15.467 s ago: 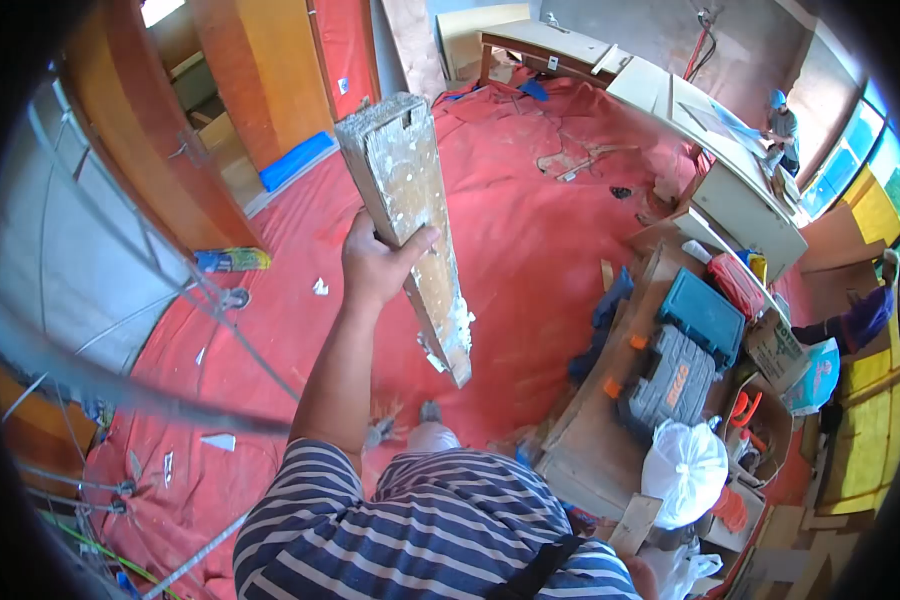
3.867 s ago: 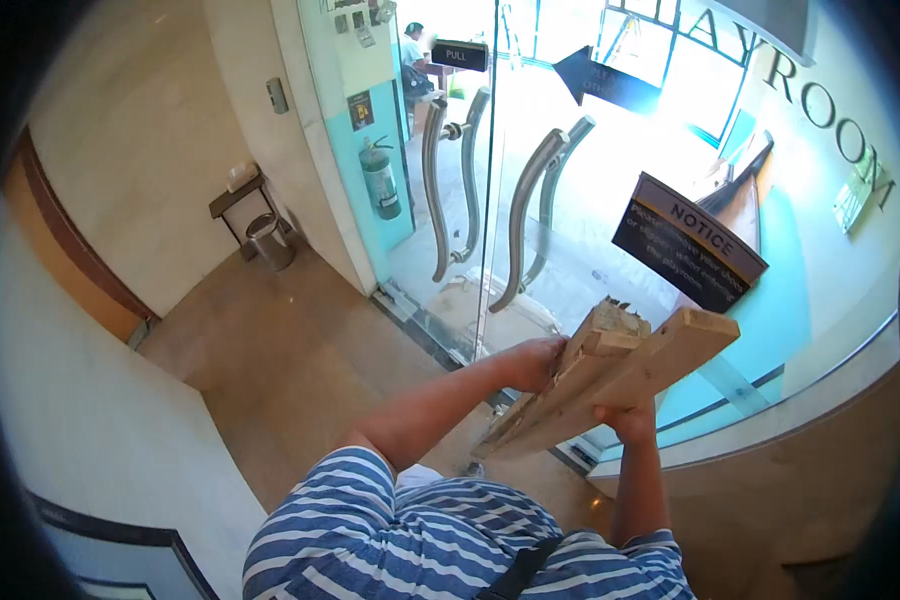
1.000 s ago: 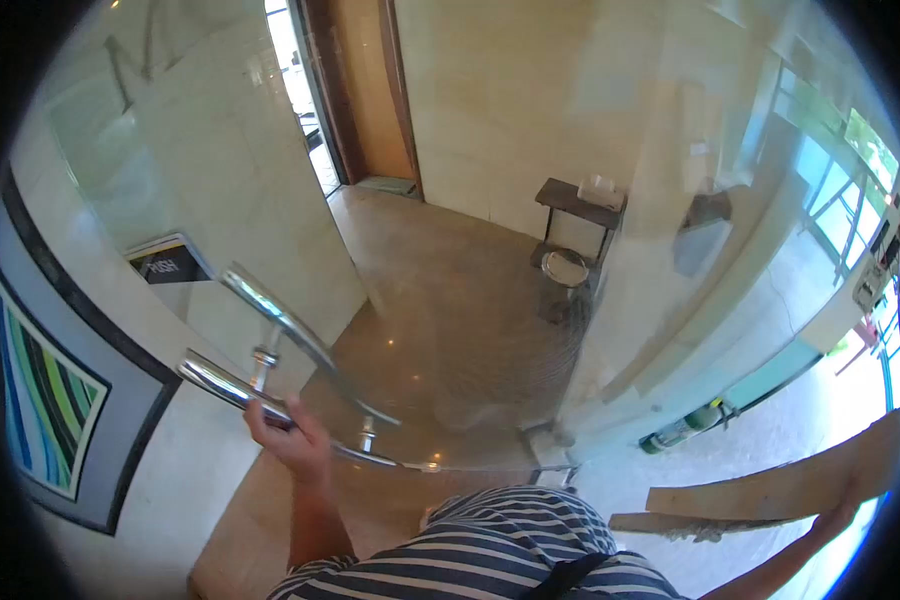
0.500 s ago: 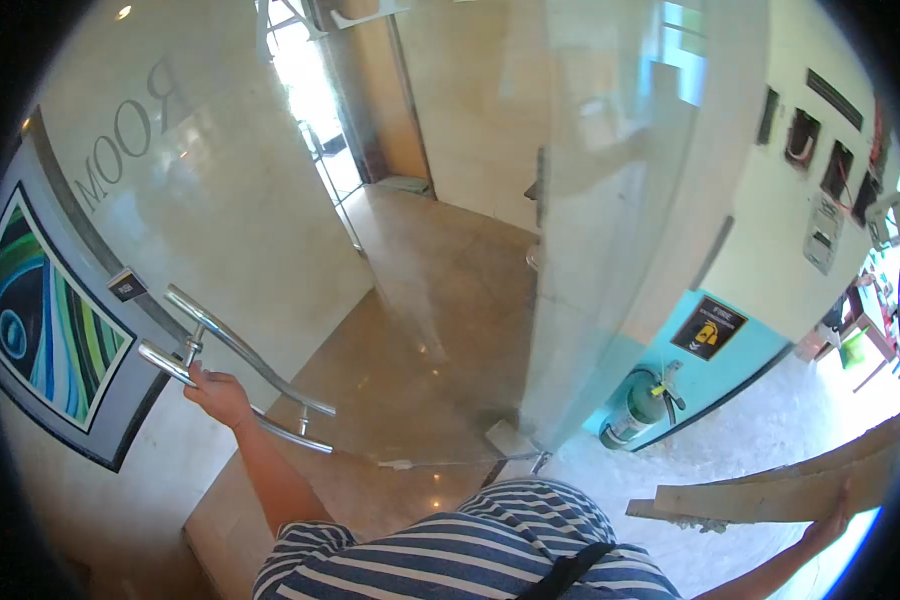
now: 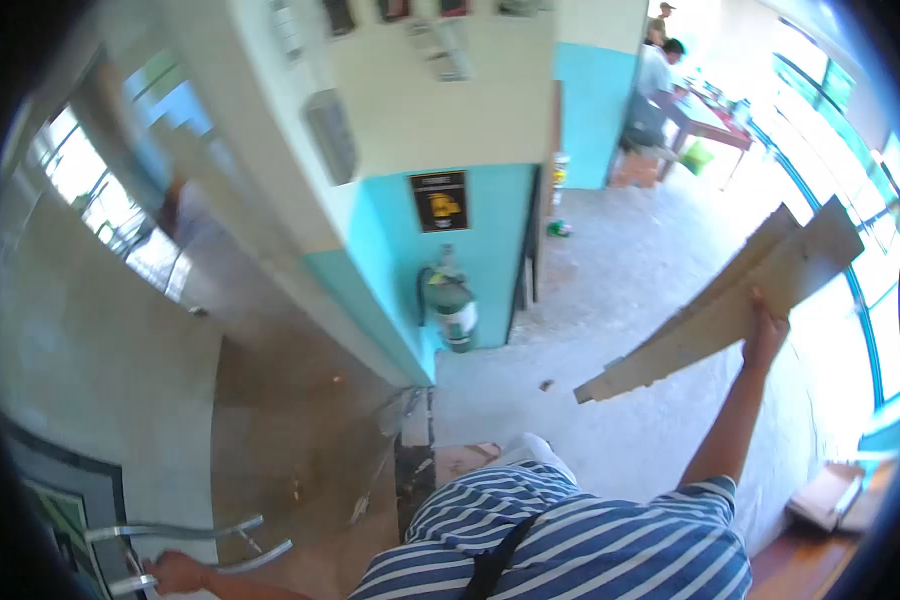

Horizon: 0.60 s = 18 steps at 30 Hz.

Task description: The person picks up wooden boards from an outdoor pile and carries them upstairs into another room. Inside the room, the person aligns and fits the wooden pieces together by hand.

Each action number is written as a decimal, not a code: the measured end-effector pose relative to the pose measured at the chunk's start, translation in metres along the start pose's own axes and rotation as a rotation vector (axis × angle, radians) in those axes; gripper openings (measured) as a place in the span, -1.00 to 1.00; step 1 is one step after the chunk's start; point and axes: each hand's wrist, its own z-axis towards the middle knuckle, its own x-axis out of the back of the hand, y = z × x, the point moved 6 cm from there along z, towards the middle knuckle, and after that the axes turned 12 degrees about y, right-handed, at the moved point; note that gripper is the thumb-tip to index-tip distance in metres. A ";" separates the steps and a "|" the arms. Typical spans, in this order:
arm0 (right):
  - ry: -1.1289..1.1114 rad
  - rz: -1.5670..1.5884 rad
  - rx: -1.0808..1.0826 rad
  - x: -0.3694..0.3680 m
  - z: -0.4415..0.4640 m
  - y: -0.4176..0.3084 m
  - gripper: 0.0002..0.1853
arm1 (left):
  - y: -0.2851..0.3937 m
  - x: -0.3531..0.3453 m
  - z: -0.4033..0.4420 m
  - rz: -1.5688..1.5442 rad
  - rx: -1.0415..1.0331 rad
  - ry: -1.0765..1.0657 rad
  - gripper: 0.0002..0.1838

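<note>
Two wooden planks [image 5: 695, 328], lying one against the other, slant up and to the right above the pale floor [image 5: 620, 440]. The right hand [image 5: 767, 338] grips both near their upper end. The left hand [image 5: 180, 572], at lower left, is closed on one of two curved metal bars forming a door handle [image 5: 170, 531]; its finger wrap is blurred. One small dark fragment [image 5: 546, 385] lies on the floor just left of the planks' lower end. Left of the planks, one fire extinguisher [image 5: 457, 315] stands against a turquoise wall [image 5: 395, 215], beneath one dark notice [image 5: 440, 202]. The wall's corner stands between the planks and the brown floor [image 5: 280, 440]. Beyond, at upper right, two people are near one table [image 5: 710, 125]; one green item [image 5: 559, 229] lies on the floor.
</note>
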 end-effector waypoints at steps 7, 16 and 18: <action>-0.004 0.056 -0.128 0.069 0.065 0.014 -0.59 | 0.098 0.174 -0.046 -0.114 -0.141 0.247 -0.58; 0.014 0.080 -0.258 0.220 0.197 0.041 -0.67 | 0.327 0.330 -0.360 -0.671 -0.336 -0.561 -0.60; 0.014 0.052 -0.259 0.242 0.223 0.049 -0.68 | 0.357 0.357 -0.445 -0.662 -0.357 -0.887 -0.61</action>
